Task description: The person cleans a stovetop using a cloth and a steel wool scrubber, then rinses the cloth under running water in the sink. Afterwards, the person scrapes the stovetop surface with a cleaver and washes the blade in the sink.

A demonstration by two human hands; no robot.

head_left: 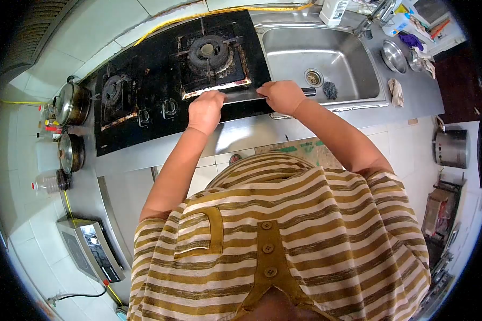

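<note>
My left hand [206, 111] is closed on the far end of a knife [241, 97], whose flat metal blade spans the gap between my hands. My right hand [284, 97] grips it nearer the dark handle, which sticks out to the right over the sink's edge. The blade lies low at the front of the black gas stove [160, 80], just before the right burner [208, 53]. Brown, rusty grime marks the metal plate around that burner. My fingers hide part of the knife.
Right of the stove is a steel sink [284, 51] holding a dark scouring pad [330, 90]. Metal bowls [393, 56] and a cloth [396, 92] lie beyond it. Pots [72, 104] stand at the left, above an induction cooker [88, 249]. A yellow hose [160, 24] runs behind the stove.
</note>
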